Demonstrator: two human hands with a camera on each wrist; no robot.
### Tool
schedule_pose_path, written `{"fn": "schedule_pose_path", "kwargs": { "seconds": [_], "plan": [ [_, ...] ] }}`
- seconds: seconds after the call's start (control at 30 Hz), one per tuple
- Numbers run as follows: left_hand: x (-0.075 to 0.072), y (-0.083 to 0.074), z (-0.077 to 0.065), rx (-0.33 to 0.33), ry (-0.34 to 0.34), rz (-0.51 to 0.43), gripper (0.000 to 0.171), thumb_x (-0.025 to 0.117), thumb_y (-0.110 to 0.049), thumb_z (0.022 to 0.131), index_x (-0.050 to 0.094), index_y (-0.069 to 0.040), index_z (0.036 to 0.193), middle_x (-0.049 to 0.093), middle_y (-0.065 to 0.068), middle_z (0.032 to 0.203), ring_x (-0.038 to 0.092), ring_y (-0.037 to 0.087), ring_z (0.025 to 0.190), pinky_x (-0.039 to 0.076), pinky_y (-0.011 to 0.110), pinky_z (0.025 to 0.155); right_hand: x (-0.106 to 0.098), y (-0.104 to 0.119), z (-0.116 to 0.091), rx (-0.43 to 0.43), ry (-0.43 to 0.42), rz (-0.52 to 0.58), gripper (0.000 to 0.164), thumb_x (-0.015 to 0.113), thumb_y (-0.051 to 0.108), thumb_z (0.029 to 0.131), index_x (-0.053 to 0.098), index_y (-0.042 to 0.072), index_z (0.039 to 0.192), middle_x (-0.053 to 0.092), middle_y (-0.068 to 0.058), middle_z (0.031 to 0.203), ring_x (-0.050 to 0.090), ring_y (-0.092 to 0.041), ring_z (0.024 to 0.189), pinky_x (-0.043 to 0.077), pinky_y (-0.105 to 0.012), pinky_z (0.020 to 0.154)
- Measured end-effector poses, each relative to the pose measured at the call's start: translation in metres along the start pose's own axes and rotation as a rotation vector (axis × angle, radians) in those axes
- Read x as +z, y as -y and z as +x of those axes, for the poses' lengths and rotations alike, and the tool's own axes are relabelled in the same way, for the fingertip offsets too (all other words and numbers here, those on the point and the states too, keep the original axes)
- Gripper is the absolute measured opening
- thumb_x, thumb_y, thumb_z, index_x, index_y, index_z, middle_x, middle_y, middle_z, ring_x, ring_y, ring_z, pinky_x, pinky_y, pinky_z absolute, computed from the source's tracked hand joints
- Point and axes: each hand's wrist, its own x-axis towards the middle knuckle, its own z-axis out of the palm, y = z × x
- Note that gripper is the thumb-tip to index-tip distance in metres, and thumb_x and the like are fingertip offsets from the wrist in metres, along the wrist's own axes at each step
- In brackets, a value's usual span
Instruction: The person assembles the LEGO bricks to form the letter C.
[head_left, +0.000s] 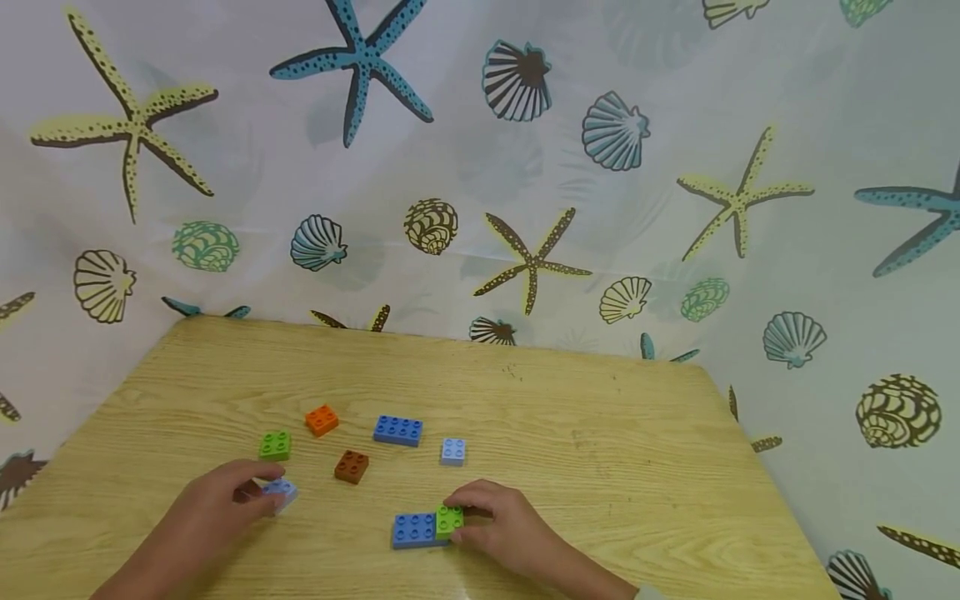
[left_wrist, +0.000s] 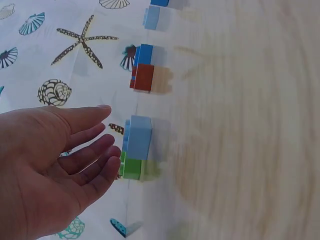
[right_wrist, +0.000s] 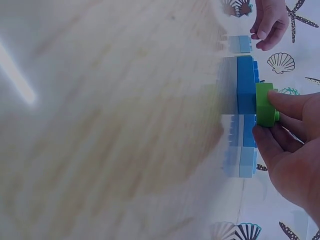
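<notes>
My right hand [head_left: 510,527] pinches a small lime-green brick [head_left: 449,522] between thumb and fingers. The green brick sits over the right end of a longer blue brick [head_left: 414,531] on the table, as the right wrist view shows from the side. At the left, my left hand [head_left: 225,496] is close beside a light blue brick [head_left: 281,493], its thumb and fingers spread apart. In the left wrist view, that light blue brick [left_wrist: 140,138] stands on the table just beyond the fingertips, with nothing in the hand.
Behind the hands, another green brick [head_left: 275,447], an orange brick [head_left: 322,420], a brown brick [head_left: 351,467], a second long blue brick [head_left: 397,430] and another light blue brick [head_left: 453,452] lie on the wooden table [head_left: 600,467]. A shell-and-starfish curtain [head_left: 465,167] hangs around the table.
</notes>
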Motion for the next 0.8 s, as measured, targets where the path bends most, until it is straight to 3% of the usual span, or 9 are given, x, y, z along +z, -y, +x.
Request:
{"fn": "schedule_pose_path", "kwargs": {
  "seconds": [0.27, 0.8],
  "plan": [
    [-0.001, 0.015, 0.007, 0.034, -0.018, 0.071, 0.052, 0.074, -0.036, 0.092, 0.065, 0.000, 0.128, 0.066, 0.016, 0.120, 0.065, 0.020, 0.097, 0.057, 0.038, 0.077, -0.001, 0.000, 0.000, 0.007, 0.005, -0.004, 0.034, 0.078, 0.012, 0.089, 0.072, 0.014, 0.122, 0.068, 0.006, 0.121, 0.061, -0.005, 0.116, 0.051, -0.025, 0.102],
    [0.002, 0.017, 0.016, 0.015, 0.007, 0.097, 0.059, 0.077, -0.033, 0.089, 0.061, 0.005, 0.131, 0.067, 0.018, 0.118, 0.065, 0.021, 0.097, 0.057, 0.041, 0.079, -0.001, -0.002, 0.001, -0.020, 0.007, -0.010, 0.034, 0.078, 0.014, 0.089, 0.072, 0.014, 0.122, 0.068, 0.003, 0.123, 0.061, -0.008, 0.116, 0.052, -0.025, 0.101]
  ]
}}
